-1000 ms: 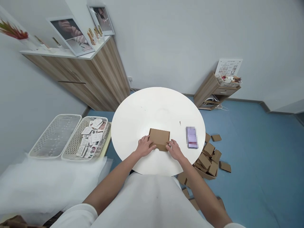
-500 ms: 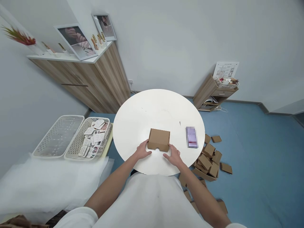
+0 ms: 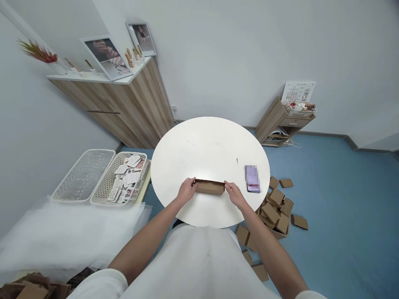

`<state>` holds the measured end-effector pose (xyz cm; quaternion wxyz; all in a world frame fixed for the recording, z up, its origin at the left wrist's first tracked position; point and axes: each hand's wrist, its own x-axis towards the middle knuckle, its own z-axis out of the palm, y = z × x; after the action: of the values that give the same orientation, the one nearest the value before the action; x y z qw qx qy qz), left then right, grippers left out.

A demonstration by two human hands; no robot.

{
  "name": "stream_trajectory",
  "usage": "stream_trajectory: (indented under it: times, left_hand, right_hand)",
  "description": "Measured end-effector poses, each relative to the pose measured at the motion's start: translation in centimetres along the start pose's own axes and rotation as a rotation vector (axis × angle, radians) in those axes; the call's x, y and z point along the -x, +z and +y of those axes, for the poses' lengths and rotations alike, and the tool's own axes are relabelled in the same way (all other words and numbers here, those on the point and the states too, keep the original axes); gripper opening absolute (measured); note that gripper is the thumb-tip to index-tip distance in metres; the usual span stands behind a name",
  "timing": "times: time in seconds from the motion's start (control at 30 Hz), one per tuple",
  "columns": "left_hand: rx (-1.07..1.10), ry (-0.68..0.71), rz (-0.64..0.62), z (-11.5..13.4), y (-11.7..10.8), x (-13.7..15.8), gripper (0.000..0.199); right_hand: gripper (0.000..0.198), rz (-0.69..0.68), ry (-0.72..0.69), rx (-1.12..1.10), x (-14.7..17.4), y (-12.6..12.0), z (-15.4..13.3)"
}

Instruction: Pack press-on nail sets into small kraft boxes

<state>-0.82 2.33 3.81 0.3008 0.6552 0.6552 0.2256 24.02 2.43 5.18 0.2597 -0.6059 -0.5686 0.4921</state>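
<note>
A small brown cardboard box (image 3: 210, 187) is between my two hands at the near part of the round white table (image 3: 208, 145). It is turned so that mostly one long narrow side shows; its broad top face is out of sight. My left hand (image 3: 187, 190) grips its left end, fingers at the upper corner. At the opposite end, my right hand (image 3: 234, 193) pinches the upper right corner. Whether the box touches the table I cannot tell.
A purple-screened phone (image 3: 252, 178) lies on the table's right side. Several cardboard boxes (image 3: 277, 209) are heaped on the floor at right. To the left stand a white basket of cards (image 3: 123, 178) and a clear-looking white basket (image 3: 84, 174), with white sheeting (image 3: 71, 236) nearer me.
The box has tipped from lying flat with its broad top showing to showing a narrow side. My hands have moved up slightly and closed on its ends.
</note>
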Motion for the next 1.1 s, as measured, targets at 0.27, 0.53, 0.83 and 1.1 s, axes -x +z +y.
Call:
stream_trajectory:
  times: [0.27, 0.53, 0.83, 1.1]
  left_hand:
    - [-0.091, 0.007, -0.004, 0.5, -0.3, 0.5, 0.023]
    - [0.010, 0.068, 0.072, 0.7, -0.2, 1.0, 0.036]
    - [0.082, 0.031, 0.047, 0.5, -0.1, 1.1, 0.035]
    - [0.286, -0.079, 0.022, 0.8, -0.5, 1.3, 0.039]
  right_hand:
    - [0.042, -0.027, 0.033, -0.061, -0.5, -0.1, -0.9]
    - [0.044, 0.024, 0.125, -0.146, 0.2, 0.2, -1.5]
    - [0.048, 0.002, 0.106, -0.113, 0.2, 0.2, -1.5]
    - [0.047, -0.074, 0.178, -0.230, 0.5, -0.5, -1.2]
